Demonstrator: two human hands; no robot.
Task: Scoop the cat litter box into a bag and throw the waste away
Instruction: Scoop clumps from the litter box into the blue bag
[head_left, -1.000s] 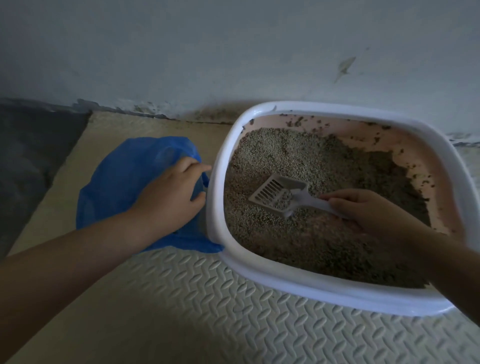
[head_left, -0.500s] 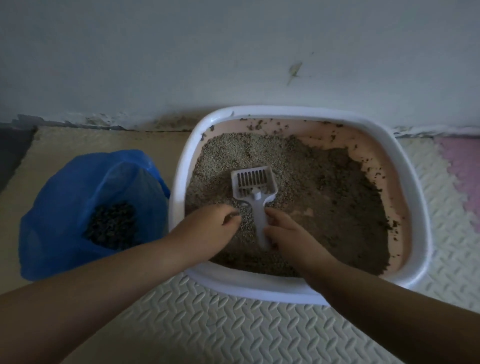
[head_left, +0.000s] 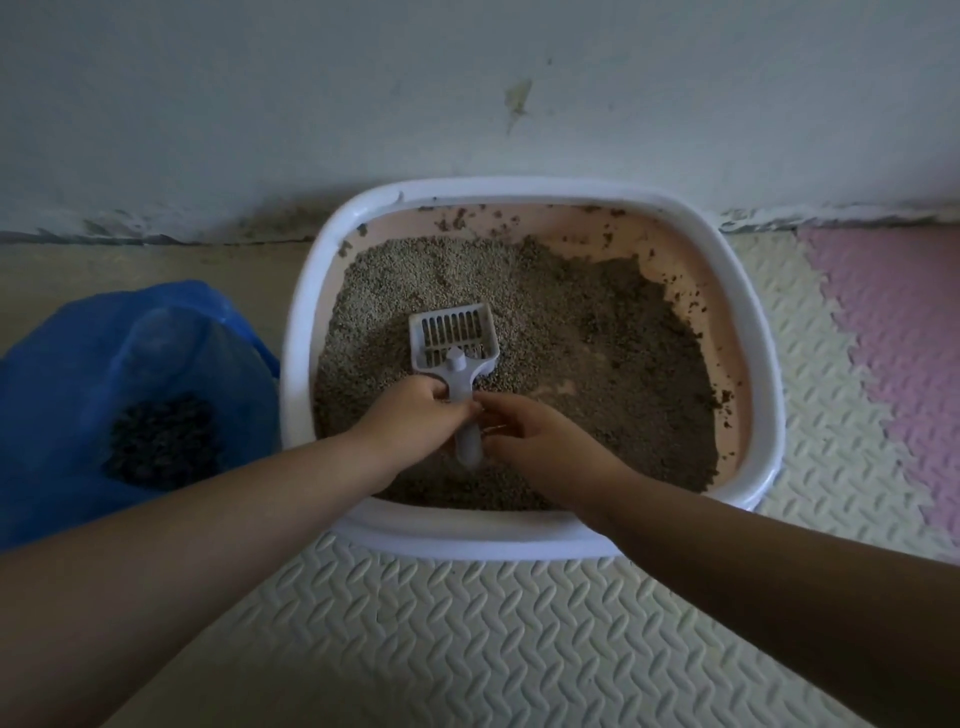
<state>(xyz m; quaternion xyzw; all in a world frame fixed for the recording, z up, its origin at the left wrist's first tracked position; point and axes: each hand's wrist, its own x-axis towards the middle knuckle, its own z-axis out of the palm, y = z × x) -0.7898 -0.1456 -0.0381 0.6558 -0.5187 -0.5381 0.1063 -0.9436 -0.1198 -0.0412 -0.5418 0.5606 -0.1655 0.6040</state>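
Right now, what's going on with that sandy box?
A person is cleaning a cat litter box. The left hand grips the white scoop by its handle; the right hand meets it from the other side, though whether it grips is unclear. The scoop's slotted head rests on the litter. Left of the box, an open blue bag already holds dark waste.

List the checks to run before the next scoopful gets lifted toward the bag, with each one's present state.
1. Grip on scoop: ok, left hand curls round its handle.
2. Hold of right hand: cannot tell, fingertips meet the handle.
3. Load in scoop: not ok, basket looks empty on the litter.
4. Mouth of blue bag: ok, open, dark waste shows inside.
5. Bag near litter box: ok, just left of it.
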